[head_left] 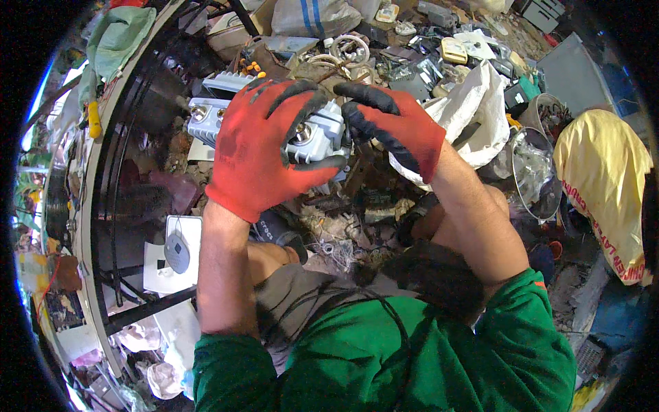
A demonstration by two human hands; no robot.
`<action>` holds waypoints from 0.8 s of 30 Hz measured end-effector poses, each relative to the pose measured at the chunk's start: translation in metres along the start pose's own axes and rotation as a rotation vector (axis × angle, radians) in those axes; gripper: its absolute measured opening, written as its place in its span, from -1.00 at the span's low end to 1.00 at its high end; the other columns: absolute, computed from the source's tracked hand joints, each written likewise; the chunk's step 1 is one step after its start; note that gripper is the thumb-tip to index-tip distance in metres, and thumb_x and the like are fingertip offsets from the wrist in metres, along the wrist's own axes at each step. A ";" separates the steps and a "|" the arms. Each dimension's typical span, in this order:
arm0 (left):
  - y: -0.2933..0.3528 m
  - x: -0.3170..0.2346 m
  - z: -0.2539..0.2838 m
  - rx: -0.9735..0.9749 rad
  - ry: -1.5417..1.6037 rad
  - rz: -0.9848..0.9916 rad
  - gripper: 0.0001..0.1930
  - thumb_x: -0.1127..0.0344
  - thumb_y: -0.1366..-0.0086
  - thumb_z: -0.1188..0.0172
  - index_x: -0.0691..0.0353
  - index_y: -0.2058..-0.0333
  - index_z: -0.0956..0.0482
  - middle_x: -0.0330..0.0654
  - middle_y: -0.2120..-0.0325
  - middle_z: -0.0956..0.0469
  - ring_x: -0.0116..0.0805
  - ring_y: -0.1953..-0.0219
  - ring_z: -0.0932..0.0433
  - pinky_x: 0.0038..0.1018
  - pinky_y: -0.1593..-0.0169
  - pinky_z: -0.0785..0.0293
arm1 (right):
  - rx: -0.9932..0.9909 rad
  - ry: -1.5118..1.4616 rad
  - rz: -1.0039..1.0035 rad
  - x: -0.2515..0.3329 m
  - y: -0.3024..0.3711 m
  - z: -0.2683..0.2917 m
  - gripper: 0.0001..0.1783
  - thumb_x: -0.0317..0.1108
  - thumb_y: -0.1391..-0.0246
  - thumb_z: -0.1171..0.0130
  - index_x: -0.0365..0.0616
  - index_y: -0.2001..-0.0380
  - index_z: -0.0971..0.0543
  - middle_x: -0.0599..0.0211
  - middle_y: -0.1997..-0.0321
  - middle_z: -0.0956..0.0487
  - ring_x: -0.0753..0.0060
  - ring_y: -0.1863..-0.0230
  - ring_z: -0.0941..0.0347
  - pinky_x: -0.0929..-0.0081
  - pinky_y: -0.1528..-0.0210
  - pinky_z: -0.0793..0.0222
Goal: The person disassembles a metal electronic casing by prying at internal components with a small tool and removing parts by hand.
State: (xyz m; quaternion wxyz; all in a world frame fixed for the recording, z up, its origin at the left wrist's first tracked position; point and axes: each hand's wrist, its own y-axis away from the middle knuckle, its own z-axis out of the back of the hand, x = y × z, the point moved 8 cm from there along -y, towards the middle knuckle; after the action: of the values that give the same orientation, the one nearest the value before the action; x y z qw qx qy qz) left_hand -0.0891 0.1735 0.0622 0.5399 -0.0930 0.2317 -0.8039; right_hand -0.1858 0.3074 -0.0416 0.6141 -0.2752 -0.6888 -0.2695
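Green shirt (384, 357) lies nearest us; beyond it, we see the grey housing (331, 137), long axis running left to right, under the left hand (257, 147), the nearer one, clasped over it; the right hand (405, 130) curls by its right end, its hold one we cannot tell.

A green cloth (121, 42) lies at the upper left, near a yellow handle (94, 120); a white sack (329, 19) (striped in blue) sits at the top, a yellow sack (598, 175) at the far right.
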 end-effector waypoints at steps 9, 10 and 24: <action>0.004 0.003 0.002 -0.016 -0.012 0.020 -0.15 -0.01 0.28 -0.56 0.11 -0.08 -0.55 -0.01 -0.07 -0.51 0.10 -0.15 -0.43 -0.07 -0.27 -0.31 | -0.153 -0.317 0.084 -0.001 -0.002 -0.004 -0.67 -0.36 -0.17 -0.22 -0.15 0.00 -0.58 0.36 0.16 -0.65 0.52 0.17 -0.56 0.46 0.06 -0.50; 0.002 0.003 0.001 -0.008 -0.008 0.015 -0.15 -0.01 0.28 -0.56 0.11 -0.08 -0.55 -0.01 -0.07 -0.51 0.10 -0.15 -0.43 -0.08 -0.27 -0.31 | -0.206 -0.339 0.101 -0.001 0.001 -0.005 -0.69 -0.37 -0.17 -0.22 -0.15 0.01 -0.58 0.35 0.16 -0.65 0.51 0.18 -0.57 0.45 0.07 -0.50; -0.001 0.001 0.000 -0.014 0.001 -0.004 -0.15 -0.02 0.30 -0.57 0.10 -0.08 -0.56 -0.04 -0.09 -0.50 0.09 -0.16 -0.43 -0.08 -0.27 -0.31 | -0.325 -0.358 0.140 -0.011 0.006 -0.005 -0.82 -0.35 -0.17 -0.21 -0.14 0.17 -0.62 0.33 0.27 -0.66 0.41 0.24 -0.59 0.41 0.15 -0.50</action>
State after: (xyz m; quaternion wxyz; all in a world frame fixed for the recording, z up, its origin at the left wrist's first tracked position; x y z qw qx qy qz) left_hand -0.0903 0.1732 0.0622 0.5374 -0.0968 0.2376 -0.8033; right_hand -0.1774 0.3078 -0.0515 0.4471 -0.4609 -0.7134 -0.2806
